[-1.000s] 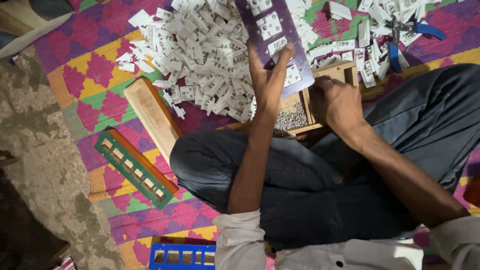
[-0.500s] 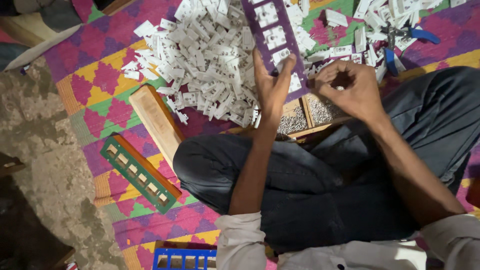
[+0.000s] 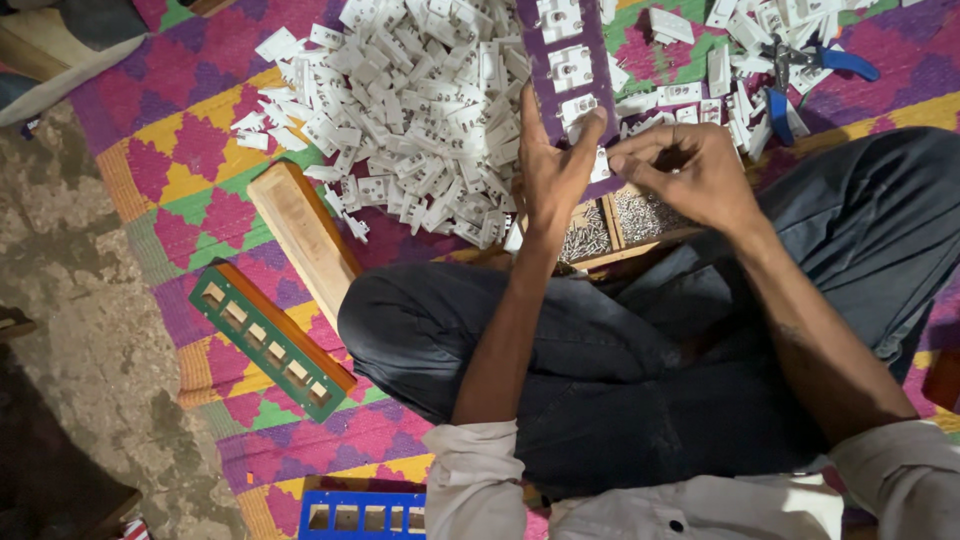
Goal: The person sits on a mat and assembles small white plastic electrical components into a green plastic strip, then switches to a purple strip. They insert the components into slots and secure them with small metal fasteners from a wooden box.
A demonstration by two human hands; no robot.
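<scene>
- Landmark: the purple board, a long strip lying on the patterned mat ahead of the seated person's knees.
- The left hand rests at the near end of the purple board, fingers spread and flat, steadying it; it grips nothing.
- The right hand sits just right of that end, fingertips pinched together. What it pinches is too small to tell.
- White plastic parts sit in the board's slots. They look light, stiff and smooth; judged best held by the edges between thumb and forefinger.
- A heap of loose white parts lies left of the board, more to its right.
- Wooden tray, just below the board's near end: two compartments, each holding small metal screws, likely slippery and easily scattered.
- Blue-handled pliers lie right of the board.
- A green slotted frame and a wooden block lie well left.
</scene>
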